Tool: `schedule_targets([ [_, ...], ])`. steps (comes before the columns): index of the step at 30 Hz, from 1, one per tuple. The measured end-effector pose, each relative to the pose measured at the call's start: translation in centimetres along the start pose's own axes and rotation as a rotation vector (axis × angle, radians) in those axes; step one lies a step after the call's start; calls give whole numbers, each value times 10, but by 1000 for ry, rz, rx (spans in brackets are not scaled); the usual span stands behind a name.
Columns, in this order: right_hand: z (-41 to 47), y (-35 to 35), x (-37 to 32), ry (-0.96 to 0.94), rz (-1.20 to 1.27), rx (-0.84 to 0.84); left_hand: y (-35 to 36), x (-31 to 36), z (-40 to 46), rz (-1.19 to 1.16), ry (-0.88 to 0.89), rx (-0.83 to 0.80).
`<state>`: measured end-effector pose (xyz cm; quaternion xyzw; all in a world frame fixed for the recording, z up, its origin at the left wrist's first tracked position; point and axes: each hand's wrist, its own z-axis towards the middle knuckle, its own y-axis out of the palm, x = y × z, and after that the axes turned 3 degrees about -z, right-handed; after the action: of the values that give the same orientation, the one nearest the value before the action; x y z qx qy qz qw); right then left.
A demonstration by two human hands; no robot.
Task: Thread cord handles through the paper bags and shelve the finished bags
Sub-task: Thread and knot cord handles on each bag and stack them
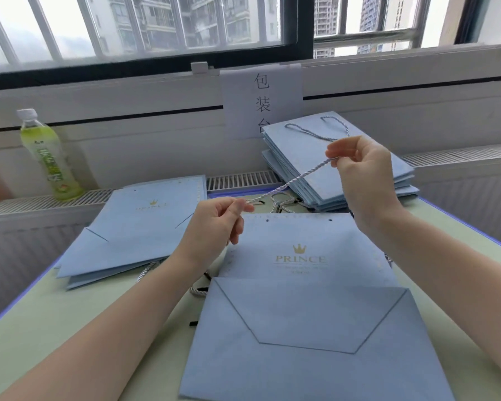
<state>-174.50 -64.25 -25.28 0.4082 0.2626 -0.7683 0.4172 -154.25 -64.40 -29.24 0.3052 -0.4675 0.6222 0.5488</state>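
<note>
1. A pale green table (41, 308) is seen under a barred window, and every other item is laid on it or on the ledge behind
2. A flat blue paper bag (301, 328) is spread in front of the person, gold crown print upward, base flap folded toward the viewer; two punched holes are visible along its far top edge, and no cord is passed through them yet
3. A stack of finished bags (344, 169), cord handles fitted, is leaned at the back right below a paper sign (261, 91)
4. A smaller pile of unthreaded bags (139, 227) is laid to the left, with a green drink bottle (48, 157) stood on the ledge beyond it
5. The right hand (362, 169) is raised above the bag, one end of a cord pinched between thumb and fingertips
6. The left hand (217, 224) is held lower, the other end pinched in the same way
7. The twisted cord (289, 185) is stretched taut between the two hands, well above the holes
8. Spare cords (284, 204) are heaped just beyond the bag's top edge
9. For a clean threading, one tip would best be gripped close to its end, so that it stays stiff, and guided straight down into the nearer hole while the top edge is kept flat
</note>
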Motion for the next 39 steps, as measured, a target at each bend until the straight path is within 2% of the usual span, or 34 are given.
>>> schedule_targets([
  [3, -6, 4, 9, -184, -407, -64, 0, -5, 1, 46, 15, 61],
  [4, -10, 7, 10, -278, -476, -87, 1, -5, 0, 50, 13, 59],
  [6, -20, 14, 8, -471, -447, -192, 5, -4, -2, 50, 25, 4],
  [8, -33, 22, 6, -573, -447, -389, 12, -2, -6, 108, 80, -83],
  [11, -46, 30, 7, -473, -552, -718, 18, 2, -11, 176, 136, -112],
  [13, -48, 29, 9, -396, -603, -814, 17, 2, -12, 186, 106, -78],
  [17, -39, 24, 15, -369, -572, -702, 8, -5, -7, 432, 8, 96],
  [19, -35, 22, 21, -314, -563, -664, 5, -5, -6, 508, -84, 129],
  [25, -28, 19, 31, -214, -518, -634, 11, 1, -8, 520, -156, -19],
  [29, -27, 20, 31, -292, -615, -579, 8, 8, -5, 269, -179, 67],
  [32, -24, 16, 24, -328, -556, -538, -2, 17, 0, 100, -203, 129],
  [36, -21, 15, 19, -269, -513, -595, -11, 28, 2, -111, -410, 103],
  [39, -20, 15, 24, -209, -651, -626, -10, 30, -1, -67, -495, -52],
])
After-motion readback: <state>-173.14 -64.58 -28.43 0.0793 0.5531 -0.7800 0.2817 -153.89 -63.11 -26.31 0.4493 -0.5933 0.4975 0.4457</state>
